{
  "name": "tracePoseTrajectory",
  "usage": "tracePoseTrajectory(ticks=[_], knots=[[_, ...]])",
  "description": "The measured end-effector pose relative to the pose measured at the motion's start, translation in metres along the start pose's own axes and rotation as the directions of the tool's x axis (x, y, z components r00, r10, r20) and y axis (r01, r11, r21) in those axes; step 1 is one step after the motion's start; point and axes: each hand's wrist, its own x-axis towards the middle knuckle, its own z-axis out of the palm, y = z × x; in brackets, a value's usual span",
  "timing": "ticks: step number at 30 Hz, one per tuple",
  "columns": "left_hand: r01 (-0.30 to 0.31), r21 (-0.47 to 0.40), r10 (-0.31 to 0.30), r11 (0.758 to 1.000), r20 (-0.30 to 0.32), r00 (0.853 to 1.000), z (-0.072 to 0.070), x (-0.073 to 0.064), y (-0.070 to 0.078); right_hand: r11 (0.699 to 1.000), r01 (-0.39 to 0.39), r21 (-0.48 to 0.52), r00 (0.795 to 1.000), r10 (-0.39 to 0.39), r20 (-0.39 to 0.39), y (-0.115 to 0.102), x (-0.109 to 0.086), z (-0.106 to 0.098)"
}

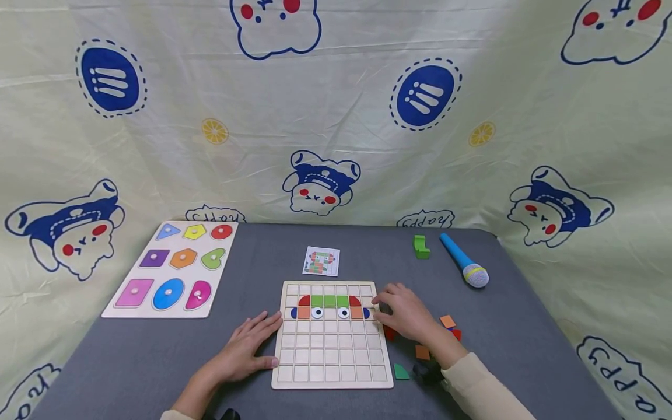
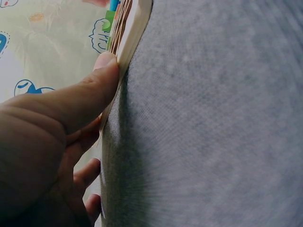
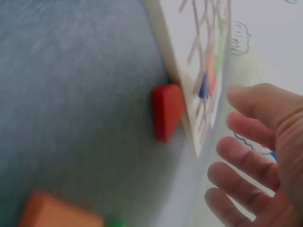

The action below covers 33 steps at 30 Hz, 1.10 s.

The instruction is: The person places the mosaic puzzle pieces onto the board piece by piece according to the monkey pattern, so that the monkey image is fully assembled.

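A pale wooden grid board (image 1: 332,356) lies in front of me. Its upper rows hold green squares (image 1: 329,301), red quarter-round pieces (image 1: 304,301), orange squares (image 1: 303,313), two eye tiles (image 1: 317,312) and blue half-round pieces (image 1: 366,313). Along the board's left edge rests my left hand (image 1: 244,344), thumb and fingertips spread against the rim. My right hand (image 1: 409,315) is at the upper right edge, fingertips close to the blue piece. In the right wrist view its fingers (image 3: 234,189) are loosely bent and hold nothing. A red block (image 3: 166,111) lies beside the board, below that hand.
Behind the board lies a small pattern card (image 1: 321,261). Loose orange blocks (image 1: 447,321) and a green quarter-round piece (image 1: 401,372) lie to the right. Farther back are a green block (image 1: 421,247) and a blue toy microphone (image 1: 454,251). A shape puzzle board (image 1: 161,273) is at left.
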Motion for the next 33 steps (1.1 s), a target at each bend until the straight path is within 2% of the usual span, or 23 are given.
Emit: tracePoseTrajectory(ticks=[7, 12, 20, 28, 33], knots=[[-0.001, -0.004, 0.001, 1.000, -0.002, 1.000, -0.001, 0.000, 0.000, 0.999, 0.031, -0.009, 0.998, -0.031, -0.054, 0.018, -0.019, -0.017], [-0.004, 0.003, 0.004, 1.000, -0.008, 1.000, -0.001, -0.001, -0.001, 0.999, 0.035, -0.013, 0.998, -0.036, -0.055, 0.022, -0.034, -0.022], [0.005, -0.003, -0.005, 1.000, 0.003, 1.000, -0.001, 0.000, 0.000, 0.999, -0.028, -0.039, 1.000, 0.028, 0.005, 0.019, -0.048, -0.009], [-0.004, 0.003, 0.004, 1.000, -0.001, 1.000, -0.001, 0.000, 0.000, 0.993, -0.068, -0.092, 0.996, 0.072, 0.050, 0.013, -0.049, 0.002], [-0.014, -0.002, 0.014, 1.000, -0.001, 1.000, -0.001, -0.001, 0.000, 0.987, -0.081, -0.138, 0.995, 0.089, 0.050, 0.008, -0.047, 0.006]])
